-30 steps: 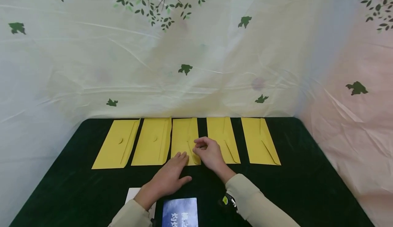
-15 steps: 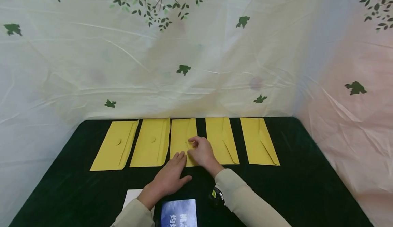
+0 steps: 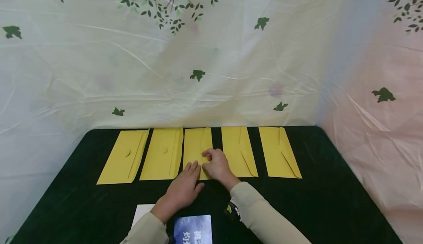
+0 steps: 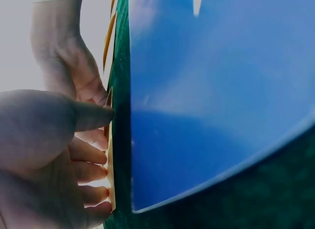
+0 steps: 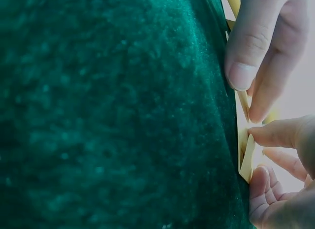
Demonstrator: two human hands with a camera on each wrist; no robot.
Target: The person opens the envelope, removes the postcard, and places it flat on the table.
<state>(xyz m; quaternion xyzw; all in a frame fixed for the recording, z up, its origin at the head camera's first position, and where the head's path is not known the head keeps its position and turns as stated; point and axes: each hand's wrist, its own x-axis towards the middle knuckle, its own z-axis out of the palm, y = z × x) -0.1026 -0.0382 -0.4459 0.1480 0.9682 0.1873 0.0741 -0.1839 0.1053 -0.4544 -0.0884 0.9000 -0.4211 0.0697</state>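
Several yellow envelopes lie in a row along the far side of the dark green cloth. My left hand [image 3: 183, 189] rests flat on the near end of the middle envelope [image 3: 195, 141], its fingers straight and the thumb spread to the right. With curled thumb and index finger, my right hand [image 3: 218, 165] pinches the flap at that envelope's near right edge. In the right wrist view the folded flap [image 5: 248, 157] stands slightly raised between those fingertips. Part of the flap is hidden behind the right hand in the head view.
A blue booklet [image 3: 192, 231] with white lettering lies near me, beside a white card [image 3: 141, 211] partly under the left sleeve. Two envelopes flank each side, such as the rightmost envelope [image 3: 275, 145]. A printed curtain [image 3: 231, 53] hangs behind the table.
My right hand has moved left and down onto the middle envelope's flap, and its thumb and index finger now close on it. The left hand has stayed nearly still.
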